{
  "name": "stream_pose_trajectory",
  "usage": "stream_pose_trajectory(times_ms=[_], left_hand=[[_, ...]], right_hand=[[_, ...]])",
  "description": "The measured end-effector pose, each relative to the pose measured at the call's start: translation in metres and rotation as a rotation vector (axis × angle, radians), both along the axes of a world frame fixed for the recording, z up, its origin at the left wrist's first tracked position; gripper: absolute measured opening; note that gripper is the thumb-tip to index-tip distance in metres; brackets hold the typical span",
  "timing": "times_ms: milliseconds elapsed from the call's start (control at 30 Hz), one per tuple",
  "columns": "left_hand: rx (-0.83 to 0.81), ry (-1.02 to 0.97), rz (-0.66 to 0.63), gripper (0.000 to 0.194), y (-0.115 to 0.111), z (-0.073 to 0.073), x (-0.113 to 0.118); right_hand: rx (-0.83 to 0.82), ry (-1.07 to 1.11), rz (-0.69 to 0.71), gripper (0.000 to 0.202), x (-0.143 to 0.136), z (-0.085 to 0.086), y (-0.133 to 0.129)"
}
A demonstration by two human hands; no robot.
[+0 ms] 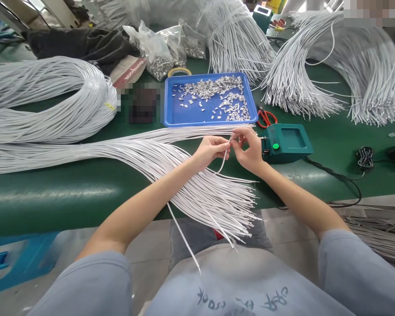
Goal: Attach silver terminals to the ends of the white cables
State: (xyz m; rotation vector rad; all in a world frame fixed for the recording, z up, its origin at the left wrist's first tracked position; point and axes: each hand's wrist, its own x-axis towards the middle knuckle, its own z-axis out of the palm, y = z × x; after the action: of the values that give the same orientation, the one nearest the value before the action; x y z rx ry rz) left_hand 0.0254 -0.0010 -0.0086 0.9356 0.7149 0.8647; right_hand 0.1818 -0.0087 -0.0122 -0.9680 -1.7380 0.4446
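Observation:
My left hand (211,151) pinches one white cable (224,161) close to its end, which curves up out of the loose bundle. Fingertip to fingertip with it, my right hand (248,148) is closed at that same cable end; whatever small piece it may hold is hidden by the fingers. Beneath my forearms a fanned bundle of white cables (213,202) spreads over the table edge toward my lap. Just right of my right hand stands a small green machine (288,142) with a bright green button. Behind both hands lies a blue tray (187,118) with many small metal connectors (217,87).
Red-handled scissors (268,118) lie between tray and machine. Coiled white cables (95,96) fill the left, with more bundles (303,74) at the back right. Bags of metal parts (161,57) and a tape roll (179,71) sit behind the tray. A black cord (352,175) trails rightward.

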Motion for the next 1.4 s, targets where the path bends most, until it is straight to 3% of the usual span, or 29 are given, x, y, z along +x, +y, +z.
stream_pose_trajectory(times_ms=[200,367,500,700,967,1400], left_hand=[[-0.014,-0.032,0.033,0.034,0.0027,-0.0004,-0.0018],[0.026,-0.096,0.155,0.037,0.0066,0.0002,-0.0052],[0.024,-0.002,0.12,0.042,0.0055,-0.0008,-0.0052],[-0.015,0.004,0.028,0.041,0.0045,-0.0014,-0.0065],[0.02,-0.017,-0.077,0.036,0.0033,0.0,-0.0066],[-0.007,-0.037,-0.004,0.037,0.005,-0.0017,-0.0064]], right_hand=[[0.11,-0.158,0.018,0.021,0.0053,-0.0003,0.0024],[0.076,0.003,0.018,0.02,0.0026,-0.0021,-0.0013],[-0.132,0.182,-0.033,0.02,0.0025,-0.003,0.0019],[-0.259,0.239,0.105,0.025,0.0028,-0.0029,0.0039],[-0.261,0.187,0.201,0.033,0.0015,-0.0002,0.001],[-0.223,0.17,0.145,0.019,0.0,-0.0014,0.0011]])
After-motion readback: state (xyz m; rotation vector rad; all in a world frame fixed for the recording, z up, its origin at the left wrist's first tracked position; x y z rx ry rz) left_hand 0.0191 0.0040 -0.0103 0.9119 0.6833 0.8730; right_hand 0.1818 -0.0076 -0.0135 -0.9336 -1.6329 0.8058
